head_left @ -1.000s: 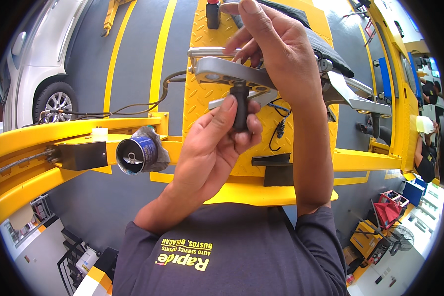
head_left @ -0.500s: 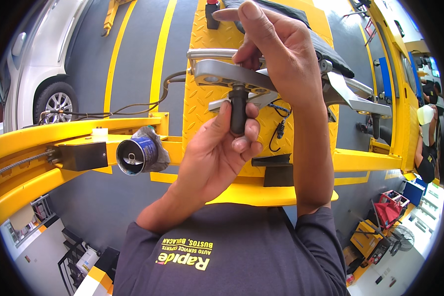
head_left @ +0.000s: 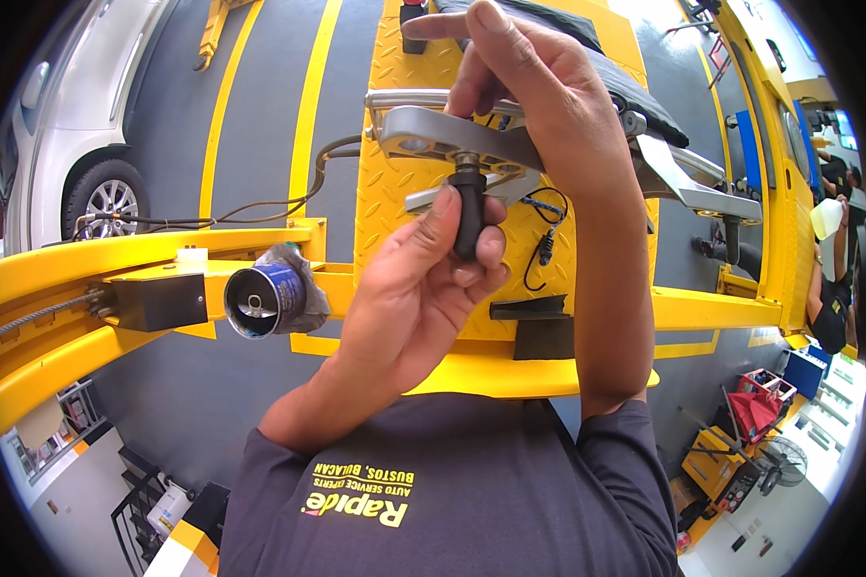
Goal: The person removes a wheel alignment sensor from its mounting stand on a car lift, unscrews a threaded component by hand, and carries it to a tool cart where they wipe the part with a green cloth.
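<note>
Between the thumb and fingers of my left hand (head_left: 414, 260) is a black cylindrical grip (head_left: 469, 216). Its short metal stem (head_left: 467, 162) meets the underside of a grey cast-metal arm (head_left: 433, 132), part of a larger metal frame. My right hand (head_left: 558, 106) reaches over the arm from the right. Its thumb and forefinger stretch out apart, while other fingers curl down against the arm's top edge; what they pinch, if anything, is hidden. A similar black grip (head_left: 732, 240) hangs from the frame's right-hand arm (head_left: 712, 204).
Yellow tread plate (head_left: 385, 221) and yellow beams (head_left: 712, 310) lie beneath. An open can (head_left: 279, 293) wrapped in a rag stands left, near a black box (head_left: 159, 303). Cables (head_left: 250, 211) run left toward a white car (head_left: 58, 115). A cord with a hook (head_left: 546, 245) lies beside my hands.
The black grip has tilted in my left hand, and more of its metal stem shows below the arm. The arm's left end has risen slightly. My right fingers have shifted a little left.
</note>
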`<state>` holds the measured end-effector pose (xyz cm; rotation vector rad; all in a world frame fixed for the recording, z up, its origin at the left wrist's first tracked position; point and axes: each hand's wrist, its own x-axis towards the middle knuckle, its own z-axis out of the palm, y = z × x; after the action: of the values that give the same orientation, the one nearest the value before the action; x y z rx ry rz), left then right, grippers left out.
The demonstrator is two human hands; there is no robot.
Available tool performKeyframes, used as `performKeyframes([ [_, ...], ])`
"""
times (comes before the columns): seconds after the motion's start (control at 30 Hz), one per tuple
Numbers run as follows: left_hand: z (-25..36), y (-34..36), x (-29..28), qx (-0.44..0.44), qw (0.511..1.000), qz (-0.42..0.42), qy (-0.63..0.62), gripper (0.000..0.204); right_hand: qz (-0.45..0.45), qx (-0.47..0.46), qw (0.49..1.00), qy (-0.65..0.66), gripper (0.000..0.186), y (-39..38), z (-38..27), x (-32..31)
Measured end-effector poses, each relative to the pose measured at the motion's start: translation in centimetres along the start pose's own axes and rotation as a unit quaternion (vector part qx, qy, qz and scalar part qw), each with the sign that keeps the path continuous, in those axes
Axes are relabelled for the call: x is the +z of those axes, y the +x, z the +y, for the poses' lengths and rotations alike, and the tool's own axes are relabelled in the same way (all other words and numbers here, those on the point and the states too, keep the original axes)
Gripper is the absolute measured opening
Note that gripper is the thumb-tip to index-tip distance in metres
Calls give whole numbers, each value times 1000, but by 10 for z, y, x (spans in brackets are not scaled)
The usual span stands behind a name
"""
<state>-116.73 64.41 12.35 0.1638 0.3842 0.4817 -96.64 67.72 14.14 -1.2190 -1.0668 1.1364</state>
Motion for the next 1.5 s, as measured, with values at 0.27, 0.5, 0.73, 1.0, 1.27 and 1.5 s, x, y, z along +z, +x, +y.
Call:
performKeyframes([
  [0.27, -8, 11, -21, -34, 979, -142, -139, 40, -17, 1, 1000, -3, 52, -5, -14, 6],
  [0.5, 11, -1, 10, 55, 974, 48, 212, 40, 4, -15, 999, -44, 52, -6, -12, 5],
  [0.73, 9, 16, -12, -22, 995, -64, -67, 43, 11, -39, 997, -67, 53, -5, -13, 8],
  [1.0, 9, 13, 13, 87, 958, 80, 261, 42, 18, -19, 998, -50, 50, -5, -8, 4],
  [1.27, 5, 17, -13, 15, 997, -61, -33, 43, 22, -22, 998, -52, 49, -7, -18, 12],
  [1.5, 14, 13, -5, 48, 983, 24, 177, 49, 46, -38, 995, -82, 48, -9, -13, 12],
])
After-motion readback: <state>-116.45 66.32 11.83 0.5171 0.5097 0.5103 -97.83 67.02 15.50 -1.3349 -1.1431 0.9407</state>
